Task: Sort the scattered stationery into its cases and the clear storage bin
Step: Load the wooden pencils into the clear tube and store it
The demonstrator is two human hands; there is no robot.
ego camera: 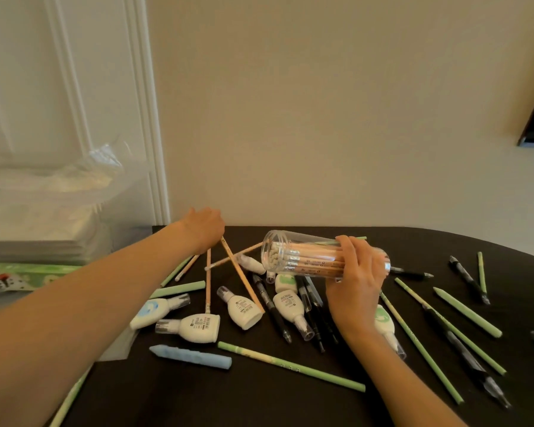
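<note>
Head view: nearest, green pencils and correction bottles lie scattered on the dark worktop. Beyond them the right hand wraps a clear tube case of wooden pencils, tipped sideways with its mouth open; tilted further, they may slide out. Farthest, the left hand pinches a loose wooden pencil, which could snag the crossed ones.

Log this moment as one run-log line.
left hand: picking up pencil | right hand: grip on clear tube of pencils, tilted | glue bottles, pens: scattered on table
</note>
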